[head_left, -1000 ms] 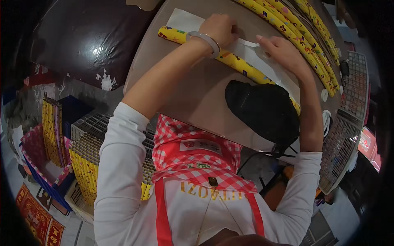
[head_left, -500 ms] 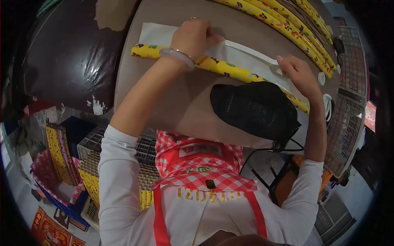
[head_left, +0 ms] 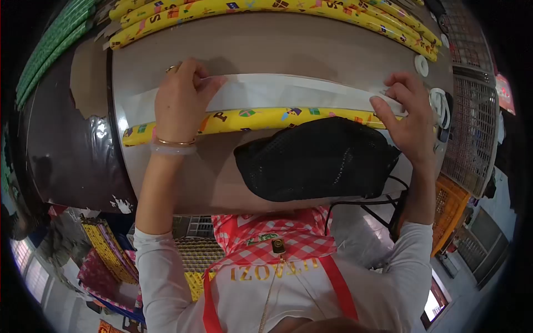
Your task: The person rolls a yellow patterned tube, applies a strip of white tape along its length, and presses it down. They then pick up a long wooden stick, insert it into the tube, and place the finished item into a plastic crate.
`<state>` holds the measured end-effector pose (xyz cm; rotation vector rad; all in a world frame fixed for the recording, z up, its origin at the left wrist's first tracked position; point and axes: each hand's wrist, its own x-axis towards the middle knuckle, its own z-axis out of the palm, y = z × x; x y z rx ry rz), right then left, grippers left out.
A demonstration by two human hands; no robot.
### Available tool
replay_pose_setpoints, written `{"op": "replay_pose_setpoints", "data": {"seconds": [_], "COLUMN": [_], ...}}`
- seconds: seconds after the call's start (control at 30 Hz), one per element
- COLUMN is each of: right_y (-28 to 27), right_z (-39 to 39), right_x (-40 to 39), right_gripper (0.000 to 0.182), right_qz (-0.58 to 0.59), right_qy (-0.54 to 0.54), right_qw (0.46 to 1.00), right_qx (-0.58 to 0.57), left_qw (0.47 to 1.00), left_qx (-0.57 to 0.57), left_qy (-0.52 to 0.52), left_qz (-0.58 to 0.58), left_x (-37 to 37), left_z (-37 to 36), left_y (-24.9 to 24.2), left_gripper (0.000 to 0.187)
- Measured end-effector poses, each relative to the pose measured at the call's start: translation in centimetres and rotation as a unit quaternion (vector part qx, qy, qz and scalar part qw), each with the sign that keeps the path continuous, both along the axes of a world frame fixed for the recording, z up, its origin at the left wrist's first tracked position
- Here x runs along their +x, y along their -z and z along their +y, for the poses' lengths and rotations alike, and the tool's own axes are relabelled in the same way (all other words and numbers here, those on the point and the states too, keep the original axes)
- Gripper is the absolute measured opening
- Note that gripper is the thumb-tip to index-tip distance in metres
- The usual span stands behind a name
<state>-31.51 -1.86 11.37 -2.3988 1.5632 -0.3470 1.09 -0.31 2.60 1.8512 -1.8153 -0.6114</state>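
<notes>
A roll of yellow printed wrapping paper lies across the table in front of me, with a white strip of its sheet spread along the far side. The strip's far edge looks folded into a narrow band. My left hand, wearing a ring and bracelets, has curled fingers and thumb at the left part of that edge, partly hiding the roll. At the right end, my right hand holds its thumb and fingers apart around the strip's edge. A black mesh cap-like item lies just nearer than the roll.
More yellow rolls lie along the table's far side. Green rolls are at the far left, beside a dark padded surface. A white tape ring and a white looped item sit at the right edge, near grey crates.
The view has turned, so the roll now lies more level. My left hand has shifted left along the sheet. My right hand's thumb and fingers have spread from a pinch.
</notes>
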Motion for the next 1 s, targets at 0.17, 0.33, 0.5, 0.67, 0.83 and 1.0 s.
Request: {"op": "replay_pose_setpoints", "data": {"seconds": [0.17, 0.33, 0.5, 0.67, 0.83, 1.0], "right_y": [-0.7, -2.0, -1.6, -1.2, -2.3, -2.8], "right_z": [1.5, 2.9, 3.5, 3.9, 3.9, 3.8], "right_x": [0.8, 1.3, 1.3, 1.7, 2.2, 3.6], "right_gripper": [0.029, 0.034, 0.034, 0.032, 0.034, 0.036], "right_qz": [-0.018, 0.096, 0.1, 0.067, 0.038, -0.039], "right_qy": [-0.033, -0.126, -0.15, -0.172, -0.184, -0.169], "right_qw": [0.998, 0.978, 0.962, 0.953, 0.963, 0.974], "right_qx": [-0.056, -0.139, -0.203, -0.239, -0.195, -0.144], "left_qw": [1.0, 1.0, 1.0, 1.0, 1.0, 0.997], "left_qx": [-0.018, -0.023, -0.008, -0.004, -0.003, -0.071], "left_qy": [0.0, 0.002, -0.011, -0.01, -0.012, -0.024], "left_qz": [-0.011, -0.012, 0.028, 0.019, 0.026, 0.009], "left_x": [-0.2, 0.0, 0.1, 0.0, 0.1, -0.1], "left_z": [0.1, 0.1, 0.1, 0.1, 0.2, 0.7], "left_y": [-0.1, -0.1, -0.3, -0.5, -0.4, 0.4], "left_gripper": [0.026, 0.023, 0.02, 0.017, 0.015, 0.014]}}
